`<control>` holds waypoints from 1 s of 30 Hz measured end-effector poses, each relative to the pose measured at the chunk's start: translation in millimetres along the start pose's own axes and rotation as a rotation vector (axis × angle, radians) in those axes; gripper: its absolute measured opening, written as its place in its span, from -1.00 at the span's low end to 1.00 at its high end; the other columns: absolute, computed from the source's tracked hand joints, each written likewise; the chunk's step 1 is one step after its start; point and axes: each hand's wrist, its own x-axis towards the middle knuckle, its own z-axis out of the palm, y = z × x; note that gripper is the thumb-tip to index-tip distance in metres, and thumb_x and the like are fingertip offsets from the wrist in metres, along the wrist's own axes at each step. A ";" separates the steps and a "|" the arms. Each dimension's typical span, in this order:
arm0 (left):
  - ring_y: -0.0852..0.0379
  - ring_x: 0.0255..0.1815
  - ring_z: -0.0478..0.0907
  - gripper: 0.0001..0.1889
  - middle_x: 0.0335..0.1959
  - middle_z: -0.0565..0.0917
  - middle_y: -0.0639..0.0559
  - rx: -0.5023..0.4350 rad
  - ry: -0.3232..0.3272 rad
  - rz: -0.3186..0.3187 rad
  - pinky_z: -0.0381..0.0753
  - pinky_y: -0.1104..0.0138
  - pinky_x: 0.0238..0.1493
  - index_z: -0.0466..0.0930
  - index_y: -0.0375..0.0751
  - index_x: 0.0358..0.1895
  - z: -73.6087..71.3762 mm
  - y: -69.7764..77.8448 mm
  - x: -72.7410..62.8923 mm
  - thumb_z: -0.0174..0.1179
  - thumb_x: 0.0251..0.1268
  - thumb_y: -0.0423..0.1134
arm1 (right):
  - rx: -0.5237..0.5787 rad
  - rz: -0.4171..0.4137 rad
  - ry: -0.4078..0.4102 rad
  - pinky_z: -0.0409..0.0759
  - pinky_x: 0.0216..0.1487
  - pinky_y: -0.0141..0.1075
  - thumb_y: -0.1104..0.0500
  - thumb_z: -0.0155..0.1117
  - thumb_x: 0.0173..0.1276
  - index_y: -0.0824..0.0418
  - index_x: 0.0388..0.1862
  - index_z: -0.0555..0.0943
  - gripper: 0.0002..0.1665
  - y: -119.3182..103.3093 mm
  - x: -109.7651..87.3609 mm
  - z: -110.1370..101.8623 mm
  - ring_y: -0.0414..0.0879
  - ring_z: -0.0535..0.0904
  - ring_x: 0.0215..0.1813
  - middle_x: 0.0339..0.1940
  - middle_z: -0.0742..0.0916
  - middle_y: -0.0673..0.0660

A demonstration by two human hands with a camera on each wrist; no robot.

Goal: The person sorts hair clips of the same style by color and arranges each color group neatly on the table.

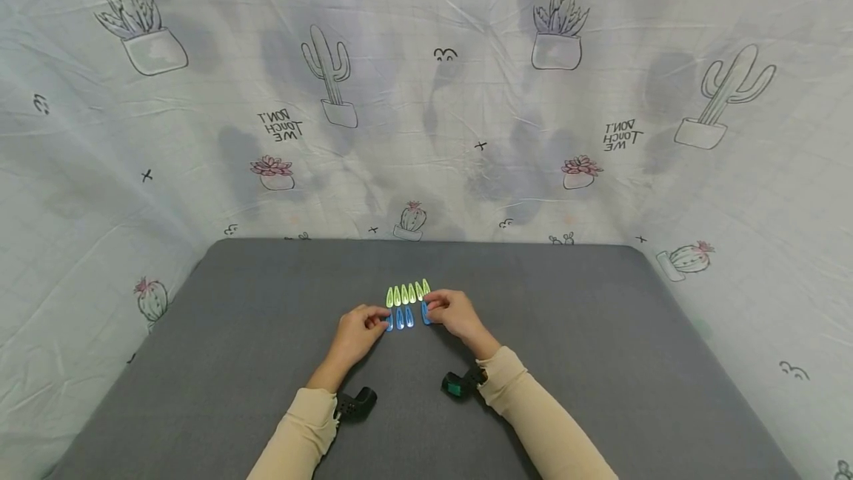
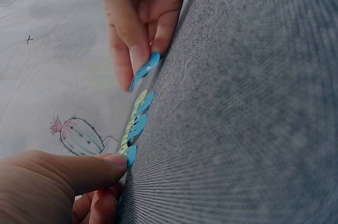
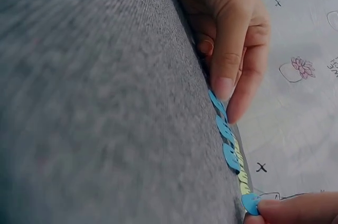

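Note:
Lime-green snap hair clips (image 1: 403,295), several of them, lie side by side in a row on the grey table. In front of that row are blue hair clips. My left hand (image 1: 350,333) has its thumb and fingers at the leftmost blue hair clip (image 2: 131,156), pinching it at the end of the row. Two more blue clips (image 1: 404,317) lie just to its right. Past a gap, my right hand (image 1: 458,314) pinches another blue hair clip (image 2: 144,71) between thumb and fingers, below the right end of the green row.
The grey cloth-covered table (image 1: 566,361) extends around the clips on all sides. A pale curtain (image 1: 426,95) printed with cacti hangs behind the table and along both sides. Black wrist cameras (image 1: 356,406) sit below the cream sleeves (image 1: 533,410).

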 end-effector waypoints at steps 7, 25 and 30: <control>0.25 -0.52 0.37 -0.88 -0.55 0.49 0.08 0.000 0.007 0.000 0.37 0.42 -0.46 0.73 -0.23 -0.30 1.8 -0.3 0.3 0.35 0.06 -0.39 | -0.071 -0.027 0.003 0.57 -0.37 -0.34 0.43 0.26 0.11 0.34 -0.09 0.66 -0.67 -1.8 3.6 6.5 -0.19 0.57 -0.41 -0.39 0.71 0.15; 0.26 -0.54 0.37 -0.88 -0.56 0.50 0.07 0.004 0.027 0.009 0.37 0.42 -0.48 0.73 -0.23 -0.31 -1.9 -1.2 -2.0 0.36 0.04 -0.40 | -0.351 -0.100 0.062 0.41 -0.44 -0.40 0.41 0.23 0.06 0.30 -0.25 0.70 -0.76 -15.0 3.9 20.0 -0.22 0.45 -0.47 -0.51 0.66 0.06; 0.27 -0.55 0.37 -0.89 -0.57 0.50 0.07 -0.004 0.038 0.031 0.37 0.42 -0.49 0.73 -0.25 -0.32 -1.1 -2.1 -3.4 0.36 0.03 -0.40 | -0.346 -0.096 0.059 0.40 -0.43 -0.40 0.37 0.24 0.10 0.28 -0.25 0.70 -0.78 -11.7 2.0 21.4 -0.23 0.44 -0.48 -0.53 0.64 0.02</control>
